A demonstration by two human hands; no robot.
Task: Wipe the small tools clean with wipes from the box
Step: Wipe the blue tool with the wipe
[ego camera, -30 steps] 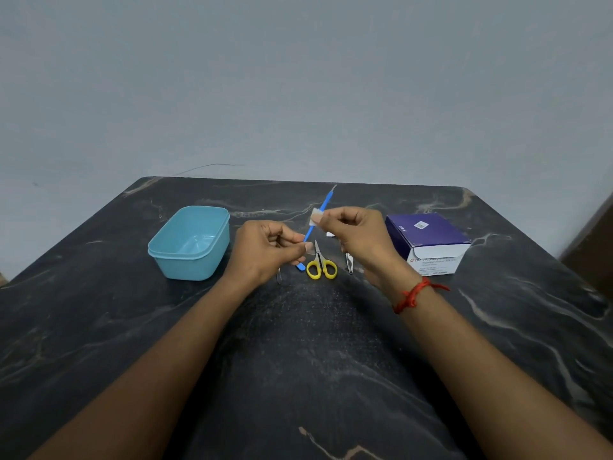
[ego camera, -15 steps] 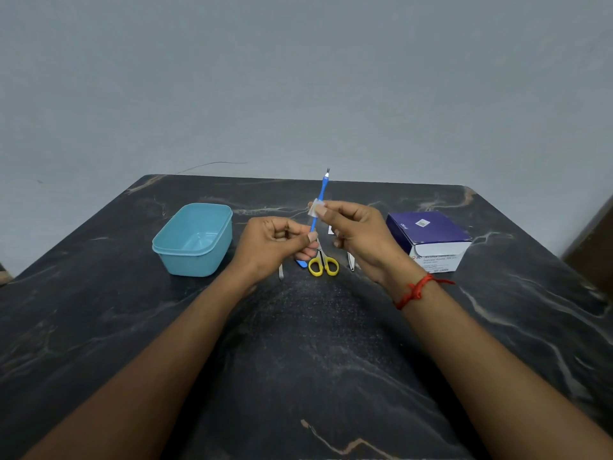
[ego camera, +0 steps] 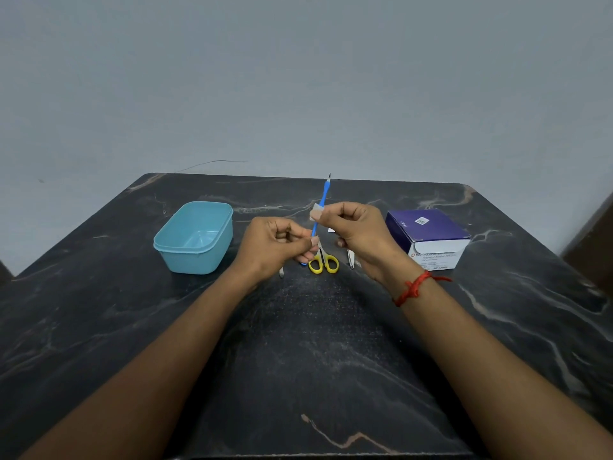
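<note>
Pinching wipe (ego camera: 316, 212) on blue tool (ego camera: 323, 194), BD box (ego camera: 428, 234)

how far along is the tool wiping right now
Done: nothing visibly finished; the teal tub is empty. In hand: the left hand holds the blue tool while the right hand pinches a wipe round its shaft. Left: the yellow scissors and two small metal tools lie on the table.

Teal plastic tub (ego camera: 192, 260) on the dark marble table (ego camera: 315, 343)
</note>
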